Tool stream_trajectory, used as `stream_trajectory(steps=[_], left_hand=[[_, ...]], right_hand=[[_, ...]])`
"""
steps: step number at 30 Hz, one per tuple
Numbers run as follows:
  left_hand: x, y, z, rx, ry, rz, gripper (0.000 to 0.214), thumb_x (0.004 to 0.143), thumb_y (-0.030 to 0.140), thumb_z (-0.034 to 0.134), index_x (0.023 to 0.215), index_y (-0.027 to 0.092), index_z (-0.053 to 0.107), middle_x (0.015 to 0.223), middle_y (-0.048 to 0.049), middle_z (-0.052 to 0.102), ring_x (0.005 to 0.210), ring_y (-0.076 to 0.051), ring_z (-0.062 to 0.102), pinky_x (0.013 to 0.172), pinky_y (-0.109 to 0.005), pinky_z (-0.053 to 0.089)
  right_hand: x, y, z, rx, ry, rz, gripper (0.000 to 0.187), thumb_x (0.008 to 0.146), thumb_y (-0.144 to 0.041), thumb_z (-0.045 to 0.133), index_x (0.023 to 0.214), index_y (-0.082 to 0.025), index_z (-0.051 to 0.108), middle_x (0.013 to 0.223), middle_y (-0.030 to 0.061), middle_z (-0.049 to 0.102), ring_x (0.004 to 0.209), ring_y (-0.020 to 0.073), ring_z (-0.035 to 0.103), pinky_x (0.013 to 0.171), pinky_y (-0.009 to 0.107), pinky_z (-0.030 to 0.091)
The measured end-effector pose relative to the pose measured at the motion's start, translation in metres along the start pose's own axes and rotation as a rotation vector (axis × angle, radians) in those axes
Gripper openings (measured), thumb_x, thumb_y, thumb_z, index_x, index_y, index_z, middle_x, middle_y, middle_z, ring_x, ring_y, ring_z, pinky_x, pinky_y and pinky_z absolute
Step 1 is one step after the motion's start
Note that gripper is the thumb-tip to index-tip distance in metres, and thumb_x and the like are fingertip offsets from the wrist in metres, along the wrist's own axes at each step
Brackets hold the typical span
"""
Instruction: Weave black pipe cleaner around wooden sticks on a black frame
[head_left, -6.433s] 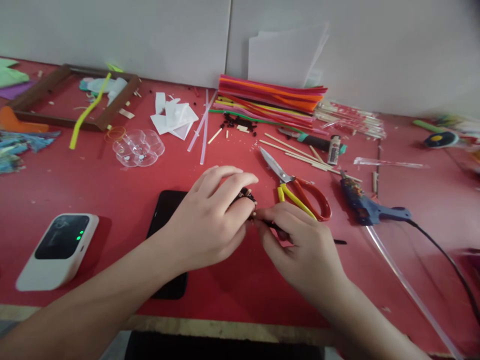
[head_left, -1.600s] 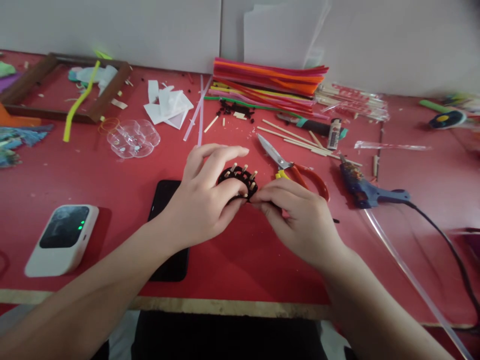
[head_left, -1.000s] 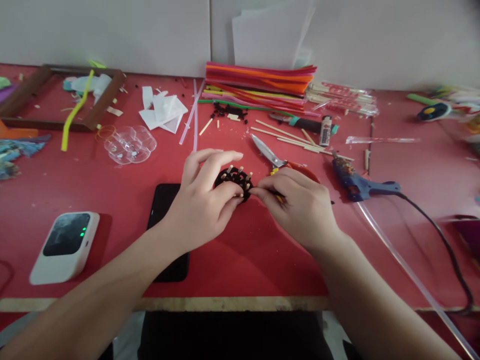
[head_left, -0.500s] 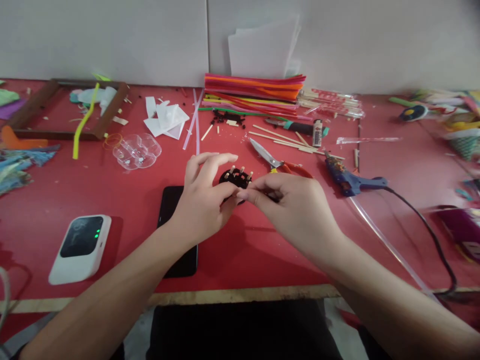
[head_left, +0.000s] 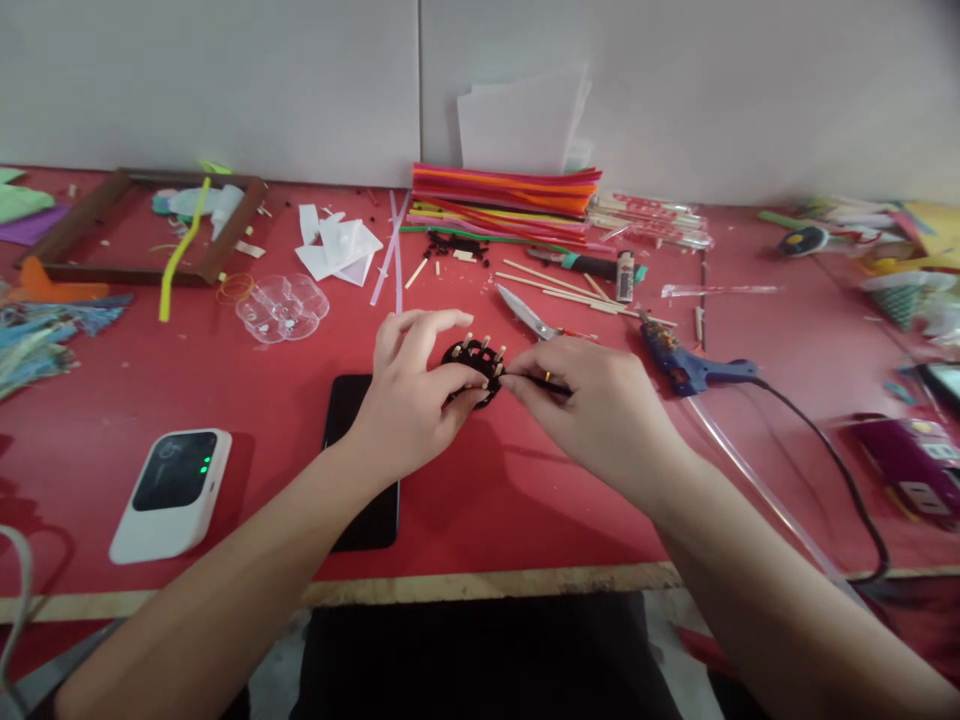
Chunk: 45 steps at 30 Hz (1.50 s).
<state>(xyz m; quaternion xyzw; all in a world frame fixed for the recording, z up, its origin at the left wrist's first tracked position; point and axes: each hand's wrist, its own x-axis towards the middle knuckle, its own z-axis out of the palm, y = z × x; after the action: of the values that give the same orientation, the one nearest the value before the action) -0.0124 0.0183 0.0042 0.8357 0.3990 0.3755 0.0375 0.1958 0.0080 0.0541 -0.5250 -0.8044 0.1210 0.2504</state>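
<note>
My left hand [head_left: 420, 390] grips a small round black piece [head_left: 491, 357] by its near edge, between thumb and fingers. Several short wooden pegs stand up around its rim. Close against its right side, my right hand [head_left: 592, 395] pinches a thin black strip [head_left: 547, 383], which looks like a pipe cleaner. That strip runs from the piece back under my right fingers, where part of it is hidden. Both hands are held above the red table, just beyond a black phone [head_left: 360, 520].
Scissors [head_left: 525, 312], wooden sticks [head_left: 555, 290] and a lighter [head_left: 625, 276] lie beyond my hands. A blue glue gun [head_left: 686, 365] with a cord is at right. Coloured pipe cleaners [head_left: 502, 205] are stacked behind. A white device [head_left: 172, 495] and brown frame [head_left: 127, 270] are at left.
My right fingers have drawn slightly right, away from my left fingertips, and more of the black strip shows. My left hand keeps its hold. The view has shifted slightly.
</note>
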Motion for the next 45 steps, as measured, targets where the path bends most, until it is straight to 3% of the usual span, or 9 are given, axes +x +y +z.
stream_trajectory(steps=[6, 12, 17, 22, 30, 34, 45], left_hand=[[0.003, -0.003, -0.011, -0.095, -0.040, 0.015, 0.021, 0.094, 0.021, 0.063, 0.113, 0.021, 0.072, 0.137, -0.0152, 0.060, 0.126, -0.033, 0.058, 0.112, -0.058, 0.041], [0.006, -0.010, -0.018, -0.298, -0.186, 0.024, 0.036, 0.091, 0.014, 0.060, 0.127, 0.018, 0.061, 0.128, -0.0136, 0.067, 0.125, -0.025, 0.063, 0.106, -0.041, 0.052], [0.009, -0.014, -0.021, -0.197, -0.189, 0.075, 0.029, 0.094, 0.016, 0.060, 0.123, 0.020, 0.063, 0.116, -0.0092, 0.073, 0.113, -0.024, 0.066, 0.101, -0.042, 0.052], [0.011, -0.014, -0.022, -0.126, -0.156, 0.110, 0.011, 0.096, 0.021, 0.063, 0.099, 0.021, 0.073, 0.093, -0.0053, 0.070, 0.089, -0.021, 0.061, 0.088, -0.040, 0.048], [0.009, -0.013, -0.019, -0.127, -0.148, 0.028, 0.006, 0.096, 0.029, 0.070, 0.094, 0.026, 0.076, 0.095, -0.0017, 0.077, 0.108, -0.026, 0.057, 0.102, -0.047, 0.039], [0.010, -0.012, -0.019, -0.111, -0.143, 0.032, 0.007, 0.096, 0.030, 0.071, 0.093, 0.026, 0.075, 0.089, -0.0005, 0.078, 0.108, -0.027, 0.057, 0.100, -0.048, 0.038], [0.012, -0.010, -0.018, 0.008, -0.092, 0.095, 0.009, 0.098, 0.023, 0.065, 0.092, 0.024, 0.072, 0.085, -0.0003, 0.076, 0.104, -0.027, 0.060, 0.095, -0.047, 0.037]], right_hand=[[-0.012, 0.006, 0.006, 0.006, -0.022, -0.011, 0.007, 0.090, -0.015, 0.066, 0.085, -0.019, 0.071, 0.083, 0.0031, 0.072, 0.076, 0.0169, 0.067, 0.068, 0.028, 0.049], [-0.015, -0.001, 0.002, 0.052, 0.095, -0.126, 0.012, 0.091, -0.018, 0.065, 0.101, -0.018, 0.070, 0.104, 0.0089, 0.074, 0.097, 0.0217, 0.071, 0.085, 0.035, 0.056], [-0.013, -0.004, 0.007, 0.135, 0.075, -0.086, 0.013, 0.091, -0.014, 0.061, 0.098, -0.021, 0.071, 0.086, 0.0018, 0.076, 0.073, 0.0145, 0.070, 0.069, 0.026, 0.053], [-0.011, -0.003, 0.019, 0.136, 0.091, -0.048, 0.010, 0.094, -0.022, 0.064, 0.090, -0.020, 0.074, 0.078, 0.0009, 0.076, 0.063, 0.0121, 0.066, 0.062, 0.024, 0.050], [-0.009, -0.003, 0.033, 0.258, 0.163, 0.038, 0.012, 0.093, -0.021, 0.065, 0.090, -0.018, 0.076, 0.070, -0.0002, 0.073, 0.057, 0.0100, 0.063, 0.054, 0.021, 0.046], [-0.009, -0.003, 0.035, 0.271, 0.163, 0.061, 0.015, 0.093, -0.021, 0.064, 0.090, -0.016, 0.078, 0.062, -0.0020, 0.069, 0.048, 0.0073, 0.053, 0.047, 0.020, 0.039], [-0.007, -0.005, 0.036, 0.341, 0.138, 0.160, 0.019, 0.093, -0.023, 0.062, 0.088, -0.017, 0.078, 0.059, -0.0032, 0.064, 0.048, 0.0070, 0.048, 0.047, 0.019, 0.036]])
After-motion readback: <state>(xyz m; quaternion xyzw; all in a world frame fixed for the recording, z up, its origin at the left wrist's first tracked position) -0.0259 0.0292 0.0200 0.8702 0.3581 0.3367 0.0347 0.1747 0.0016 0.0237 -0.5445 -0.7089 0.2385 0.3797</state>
